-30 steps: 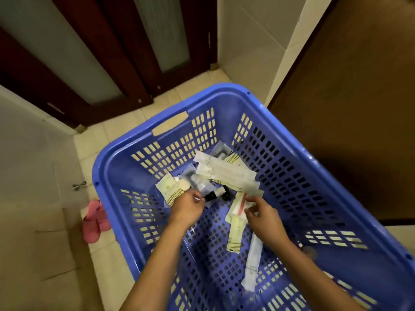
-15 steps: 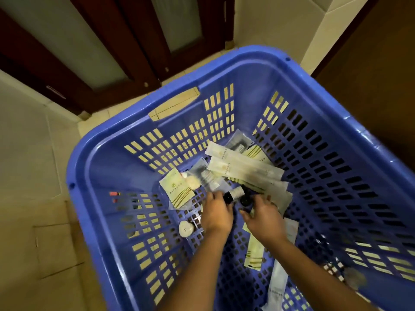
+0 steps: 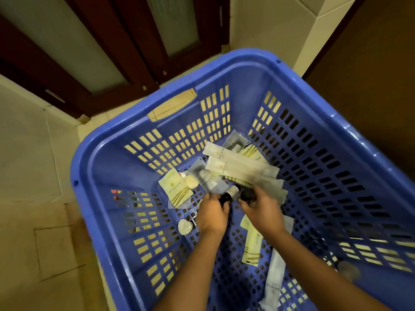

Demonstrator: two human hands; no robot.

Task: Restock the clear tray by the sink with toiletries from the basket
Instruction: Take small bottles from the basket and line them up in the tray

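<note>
A big blue slotted basket (image 3: 94, 167) fills the view and holds several wrapped toiletries. Both my hands are down inside it. My left hand (image 3: 212, 215) grips a small bottle with a dark cap (image 3: 229, 194). My right hand (image 3: 261, 209) curls round a second dark-capped bottle (image 3: 247, 194) just beside it. Behind them lie long white sachets (image 3: 242, 164), a cream packet with gold stripes (image 3: 176, 190) and a round soap (image 3: 191, 181). Another round soap (image 3: 185, 226) lies left of my left wrist. The clear tray is not in view.
The basket stands on a beige tiled floor (image 3: 45, 221). Dark wooden doors with frosted glass (image 3: 125, 41) close off the far side. A brown wall or door (image 3: 370, 86) rises at the right. A long white sachet (image 3: 275, 279) and a striped cream packet (image 3: 252, 245) lie under my right forearm.
Both hands left the flat packets and moved onto the two small dark-capped bottles in the middle. The view came in closer over the basket.
</note>
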